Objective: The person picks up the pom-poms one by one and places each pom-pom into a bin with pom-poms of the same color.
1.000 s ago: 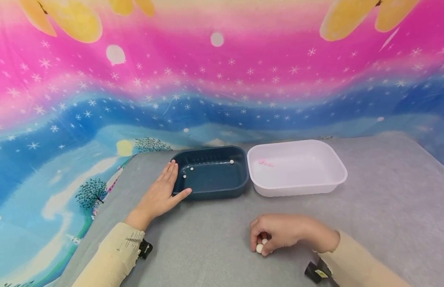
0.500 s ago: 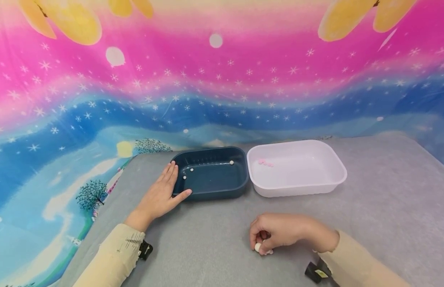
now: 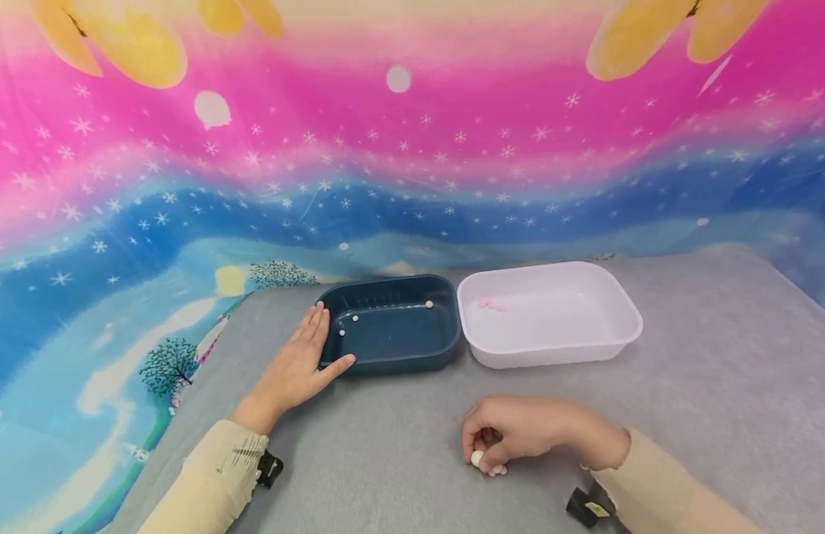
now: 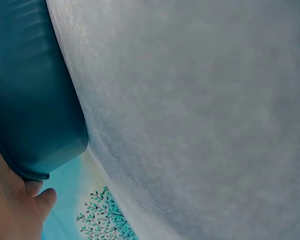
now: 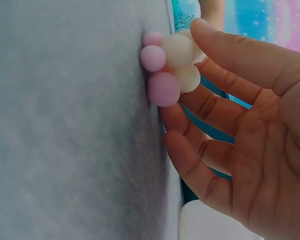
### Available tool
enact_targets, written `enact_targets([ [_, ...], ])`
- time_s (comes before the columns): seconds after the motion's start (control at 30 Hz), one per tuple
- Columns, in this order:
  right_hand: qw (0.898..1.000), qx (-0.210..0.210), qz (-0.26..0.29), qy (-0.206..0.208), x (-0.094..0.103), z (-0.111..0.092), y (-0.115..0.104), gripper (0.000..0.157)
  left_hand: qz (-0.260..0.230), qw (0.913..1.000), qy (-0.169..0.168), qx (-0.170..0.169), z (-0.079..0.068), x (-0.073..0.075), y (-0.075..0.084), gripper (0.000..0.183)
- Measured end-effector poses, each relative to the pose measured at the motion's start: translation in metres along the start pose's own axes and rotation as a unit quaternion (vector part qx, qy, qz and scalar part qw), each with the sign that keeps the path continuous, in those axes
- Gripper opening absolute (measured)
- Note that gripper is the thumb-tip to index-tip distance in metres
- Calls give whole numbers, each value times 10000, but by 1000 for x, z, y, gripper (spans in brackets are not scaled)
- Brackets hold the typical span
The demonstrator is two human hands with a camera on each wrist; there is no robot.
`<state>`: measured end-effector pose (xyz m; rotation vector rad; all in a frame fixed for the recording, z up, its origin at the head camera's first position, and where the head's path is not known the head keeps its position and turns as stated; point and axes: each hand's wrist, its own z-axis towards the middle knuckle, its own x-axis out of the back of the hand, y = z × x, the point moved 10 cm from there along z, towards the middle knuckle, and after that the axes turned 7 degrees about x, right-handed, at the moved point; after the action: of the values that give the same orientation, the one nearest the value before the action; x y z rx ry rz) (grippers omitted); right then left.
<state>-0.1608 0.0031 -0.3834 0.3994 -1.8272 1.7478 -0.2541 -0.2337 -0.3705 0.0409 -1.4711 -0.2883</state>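
My left hand (image 3: 295, 367) rests with straight fingers and spread thumb on the left end of the dark teal tray (image 3: 385, 365). Inside that tray lie a few small white balls (image 3: 429, 305). Over the grey tabletop, my right hand (image 3: 519, 429) pinches cream-white balls (image 5: 178, 51) between thumb and curled fingers. Several pink balls (image 5: 163, 89) sit against them at the tabletop side, below the fingertips; whether any are held I cannot tell. To the right stands a white tray (image 3: 559, 354) with small pink balls (image 3: 491, 305) at its left side.
The two trays stand side by side near the back of the grey cloth-covered table (image 3: 706, 415). Behind the table hangs a colourful printed backdrop (image 3: 412, 163). Black wrist cameras (image 3: 588, 506) are worn at both cuffs.
My right hand has tipped slightly, and pale pink balls now show beneath its thumb. Its white ball sits a little further left. My left hand stays on the dark tray.
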Motion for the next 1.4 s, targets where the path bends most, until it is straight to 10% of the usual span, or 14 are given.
enact_targets([
  [1.4, 9996, 9, -220, 201, 9, 3, -14, 10, -106, 9999, 47, -8, -2, -2, -2, 97],
])
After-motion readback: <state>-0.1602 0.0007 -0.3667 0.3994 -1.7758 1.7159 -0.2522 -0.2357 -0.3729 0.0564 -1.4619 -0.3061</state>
